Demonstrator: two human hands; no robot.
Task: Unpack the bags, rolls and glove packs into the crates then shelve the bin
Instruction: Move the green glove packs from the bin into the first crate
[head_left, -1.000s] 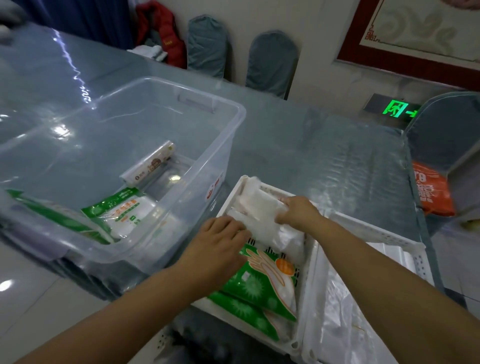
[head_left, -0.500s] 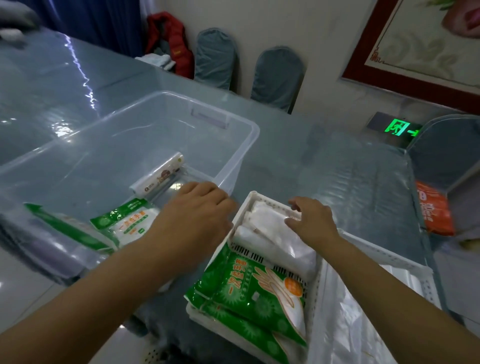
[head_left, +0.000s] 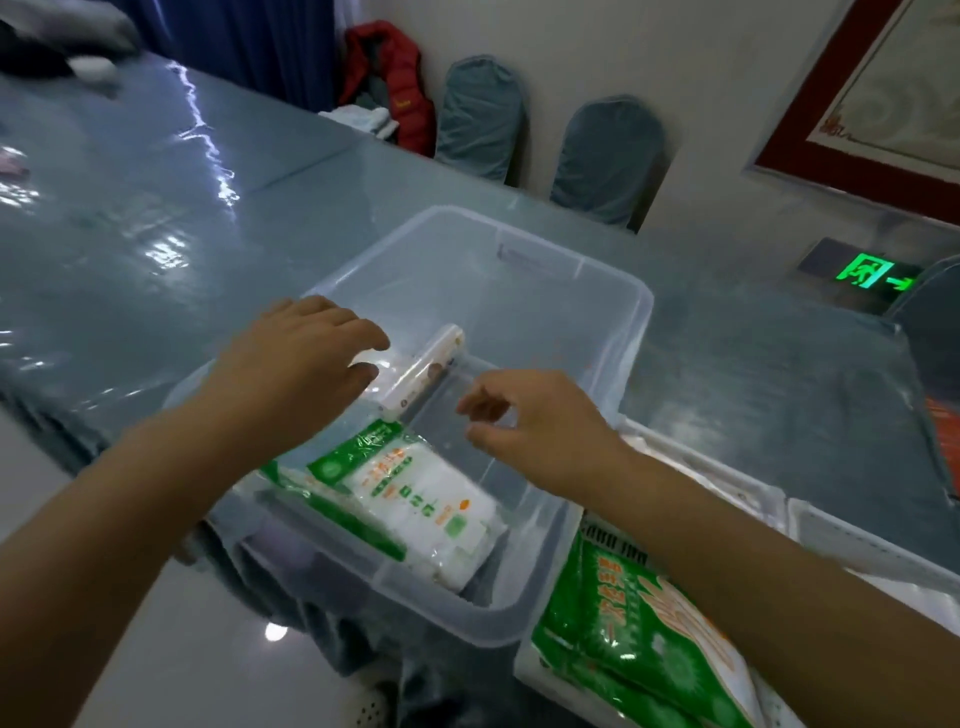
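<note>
- Bin (head_left: 618, 332) of clear plastic stands on the worktop (head_left: 208, 208), close to the person's edge, and I take it as the landmark for all places here.
- Inside the bin, near its middle, 1 roll (head_left: 423, 371) lies on its side; toward the person from the roll, 1 glove pack (head_left: 415, 499) lies flat on the bin floor. I think both wait there because they are not unpacked yet.
- To the right of the bin, touching or almost touching its wall, a white crate (head_left: 691, 467) already holds green glove packs (head_left: 639, 639), so the unpacking seems partly done.
- The left hand (head_left: 291, 374) is over the left part of the bin, palm down. Its fingers (head_left: 358, 330) are relaxed and a little spread; the tips are at the roll's left end, but I cannot tell if they touch it. It holds nothing.
- The right hand (head_left: 540, 421) hangs over the right part of the bin, just beside the roll. Its fingers are loosely curled with thumb and forefinger close, pinching nothing I can see.
- My judgement: both hands aim at the roll, to lift it into a crate.
</note>
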